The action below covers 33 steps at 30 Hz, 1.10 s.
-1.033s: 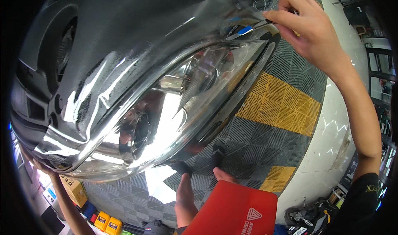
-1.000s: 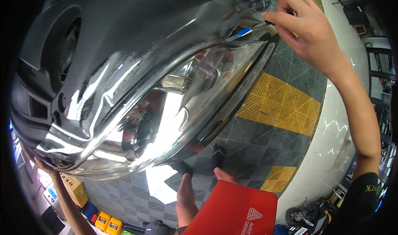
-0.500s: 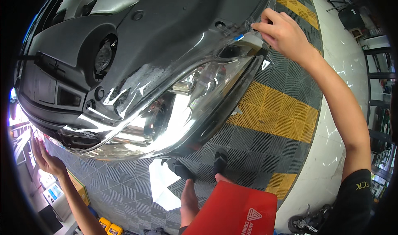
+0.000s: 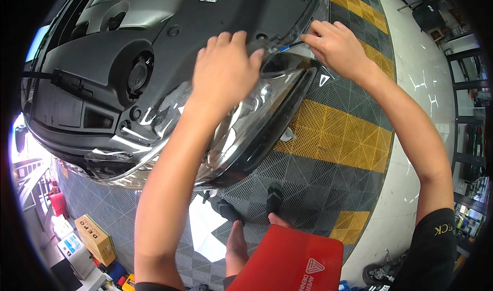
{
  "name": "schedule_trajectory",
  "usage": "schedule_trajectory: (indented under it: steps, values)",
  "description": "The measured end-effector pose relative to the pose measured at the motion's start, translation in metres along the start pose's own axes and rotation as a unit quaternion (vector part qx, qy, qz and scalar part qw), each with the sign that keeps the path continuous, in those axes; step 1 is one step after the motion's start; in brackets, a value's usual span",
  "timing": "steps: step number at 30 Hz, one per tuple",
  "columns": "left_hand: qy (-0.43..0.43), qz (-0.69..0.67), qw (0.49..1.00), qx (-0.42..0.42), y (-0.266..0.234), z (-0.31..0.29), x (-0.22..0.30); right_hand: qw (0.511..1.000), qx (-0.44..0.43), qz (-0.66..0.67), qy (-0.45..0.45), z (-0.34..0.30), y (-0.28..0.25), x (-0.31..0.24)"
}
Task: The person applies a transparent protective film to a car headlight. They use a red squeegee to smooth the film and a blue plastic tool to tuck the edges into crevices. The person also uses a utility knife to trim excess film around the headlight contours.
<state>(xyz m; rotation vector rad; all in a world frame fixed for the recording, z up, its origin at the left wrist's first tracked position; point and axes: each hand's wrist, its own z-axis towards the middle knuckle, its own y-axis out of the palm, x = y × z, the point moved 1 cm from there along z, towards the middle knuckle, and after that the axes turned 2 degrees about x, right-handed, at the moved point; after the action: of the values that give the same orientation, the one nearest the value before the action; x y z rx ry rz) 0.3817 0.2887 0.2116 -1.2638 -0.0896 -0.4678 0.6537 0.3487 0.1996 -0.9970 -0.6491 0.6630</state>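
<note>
Clear film (image 4: 154, 117) lies wrinkled and wet-looking along the upper edge of the car's headlight (image 4: 257, 117) and over part of the black engine-bay cover (image 4: 226, 14). My left hand (image 4: 226, 68) hovers over or rests on the headlight's upper edge, fingers spread and holding nothing; contact cannot be told. At the headlight's far corner, my right hand (image 4: 336, 47) is closed in a pinch. From its fingertips a thin dark tool with a blue end (image 4: 285, 48) points left, beside the clear film edge there.
A red apron (image 4: 295, 260) hangs in front of me, above my feet. White sheets (image 4: 205, 234) lie on the grey and yellow tiled floor (image 4: 339, 137). To the left are a cardboard box (image 4: 96, 239) and a white box; dark shelving (image 4: 467, 121) stands right.
My left hand has come from the far left, beyond the bumper, to over the headlight. My right hand has shifted slightly left and down, staying pinched. The view has moved a little.
</note>
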Motion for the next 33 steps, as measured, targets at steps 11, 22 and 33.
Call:
schedule_trajectory:
  steps: [11,22,33]
  values:
    - [-0.081,-0.123,0.979,-0.142,0.028,0.044,0.011,0.999,-0.024,-0.023,-0.015,0.002,-0.018,-0.016]
    - [-0.034,-0.022,0.994,-0.102,0.031,0.05,0.021,0.939,0.09,-0.181,0.277,0.019,-0.057,0.106]
    - [-0.108,-0.016,0.979,-0.175,0.029,0.075,0.008,0.738,0.12,0.376,0.547,-0.004,0.048,-0.032]
